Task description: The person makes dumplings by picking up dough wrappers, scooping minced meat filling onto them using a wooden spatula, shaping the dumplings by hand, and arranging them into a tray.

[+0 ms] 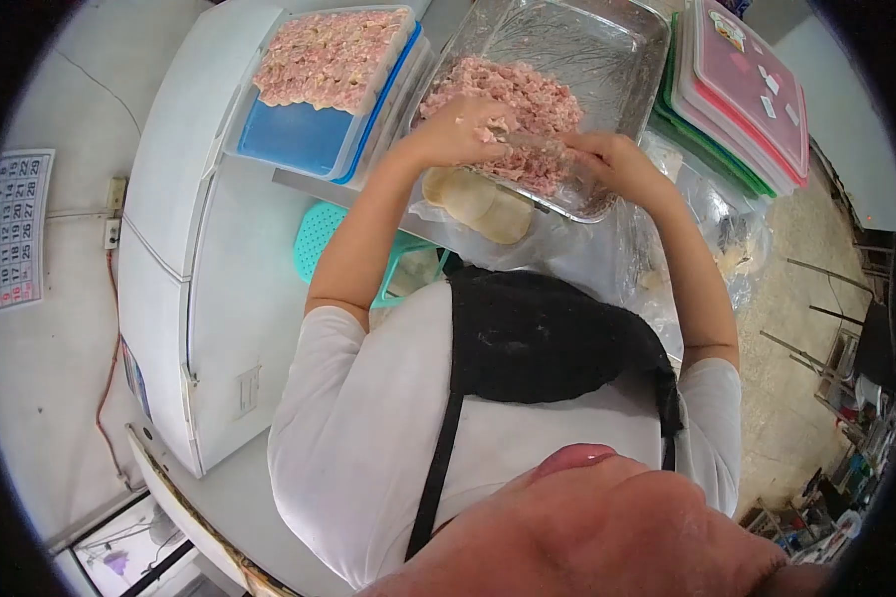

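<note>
Pink ground meat (518, 90) lies heaped in the near part of a metal tray (607, 40). Over its left side, my left hand (461, 131) is closed with curled fingers, and a bit of meat shows at the fingertips; whether a wrapper is under it I cannot make out. My right hand (617, 164) is closed around the end of a thin greyish flat spreader (540, 142), which reaches across the meat toward the left hand. Just below the tray's near edge lies a fanned stack of round pale dumpling wrappers (483, 207).
At the left, a blue-bottomed plastic container (294, 134) holds rows of meat-filled dumplings (334, 55). Stacked coloured lids (752, 90) stand to the right. Clear plastic bags (712, 214) lie beside my right arm. A turquoise stool (319, 234) is below, beside a white refrigerator (239, 298).
</note>
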`<state>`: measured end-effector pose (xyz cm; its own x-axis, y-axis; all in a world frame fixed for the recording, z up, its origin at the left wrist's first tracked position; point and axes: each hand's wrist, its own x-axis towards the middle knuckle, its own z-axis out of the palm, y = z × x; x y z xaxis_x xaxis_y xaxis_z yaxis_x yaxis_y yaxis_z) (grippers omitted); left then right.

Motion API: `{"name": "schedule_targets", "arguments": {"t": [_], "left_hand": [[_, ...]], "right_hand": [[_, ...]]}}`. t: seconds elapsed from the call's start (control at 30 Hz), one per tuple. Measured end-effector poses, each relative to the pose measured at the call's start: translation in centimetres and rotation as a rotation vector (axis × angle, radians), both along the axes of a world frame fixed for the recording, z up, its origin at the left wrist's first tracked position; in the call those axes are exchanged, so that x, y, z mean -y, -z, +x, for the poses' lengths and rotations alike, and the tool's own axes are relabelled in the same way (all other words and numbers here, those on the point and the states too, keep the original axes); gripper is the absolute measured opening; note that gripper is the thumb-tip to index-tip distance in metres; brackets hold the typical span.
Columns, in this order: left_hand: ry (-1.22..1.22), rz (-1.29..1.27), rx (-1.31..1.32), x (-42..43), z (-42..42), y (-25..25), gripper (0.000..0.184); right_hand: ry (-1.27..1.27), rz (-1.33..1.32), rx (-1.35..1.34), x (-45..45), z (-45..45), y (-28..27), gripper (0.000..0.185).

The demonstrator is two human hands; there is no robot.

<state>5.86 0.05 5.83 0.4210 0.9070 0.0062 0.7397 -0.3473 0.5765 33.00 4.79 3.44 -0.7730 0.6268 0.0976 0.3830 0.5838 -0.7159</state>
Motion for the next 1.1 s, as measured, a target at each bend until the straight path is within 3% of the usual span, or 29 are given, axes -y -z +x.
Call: {"name": "schedule_targets", "arguments": {"t": [0.1,0.13,0.23,0.3,0.37,0.47,0.53,0.6,0.7,0.83,1.0,1.1], "left_hand": [[-0.258,0.150,0.197,-1.1,-1.6,6.2,0.043],[-0.265,0.087,0.198,-1.0,-1.6,5.7,0.045],[-0.271,-0.054,0.188,-0.6,-1.6,4.9,0.050],[-0.260,-0.055,0.162,-0.5,-2.0,4.5,0.052],[-0.205,-0.021,0.298,1.0,-2.6,2.6,0.053],[-0.112,0.048,0.528,3.3,-2.4,-1.1,0.048],[-0.061,0.109,0.560,3.6,-2.9,-2.2,0.046],[-0.024,0.159,0.453,4.0,-3.9,-2.4,0.047],[0.186,0.232,0.267,3.4,-5.7,-2.5,0.053],[-0.009,0.122,0.358,4.7,-9.2,-2.2,0.049],[-0.055,-0.110,0.297,5.6,-14.0,-3.4,0.050],[0.046,0.113,0.272,6.1,-18.6,-3.0,0.054]], "right_hand": [[0.193,0.268,0.076,1.2,-0.5,-1.1,0.024],[0.286,0.389,0.091,2.2,-1.0,-1.7,0.024],[0.207,0.388,0.174,4.2,-2.6,-0.9,0.030],[0.276,0.341,0.320,2.0,-1.0,2.9,0.030],[0.319,0.305,0.416,1.0,0.7,3.8,0.029],[0.379,0.126,0.277,2.8,1.1,-0.5,0.031],[0.393,-0.118,-0.003,5.1,-0.2,-3.5,0.031],[0.322,-0.238,-0.141,7.0,-2.1,-4.9,0.032],[0.125,0.052,-0.052,7.8,-5.7,-3.8,0.030],[0.283,0.262,0.187,9.3,-8.4,-10.4,0.023],[0.228,0.249,0.126,10.7,-13.7,-8.2,0.025],[0.288,0.205,0.070,10.3,-13.7,-7.9,0.027]]}}
